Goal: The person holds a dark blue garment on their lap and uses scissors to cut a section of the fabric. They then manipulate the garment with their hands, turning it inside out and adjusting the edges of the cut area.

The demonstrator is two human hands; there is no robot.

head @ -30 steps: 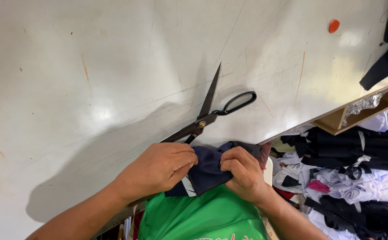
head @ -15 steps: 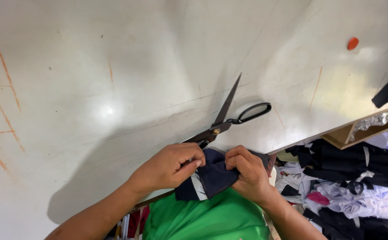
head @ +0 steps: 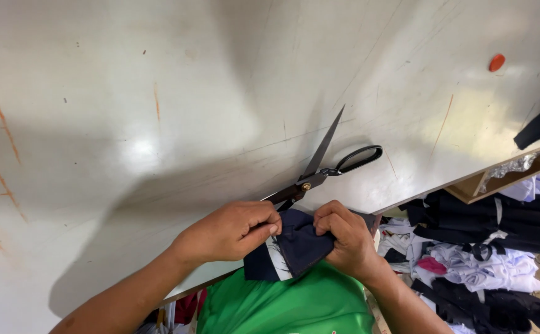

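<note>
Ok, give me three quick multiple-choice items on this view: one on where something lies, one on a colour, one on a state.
1. Where do the scissors lie?
A. On the table, just beyond the hands
B. On the clothes pile
C. In the right hand

2. What colour is the small round thing at the table's far right?
A. Blue
B. Orange-red
C. White

3. What is the state of the dark cloth?
A. Spread flat on the table
C. Hanging from a hook
B. Bunched up, gripped by the left hand and the right hand

Answers:
1 A: the scissors rest on the white top past the knuckles, untouched.
2 B: it shows orange-red against the white.
3 B: the fingers of both hands pinch the folded cloth at the table edge.
</note>
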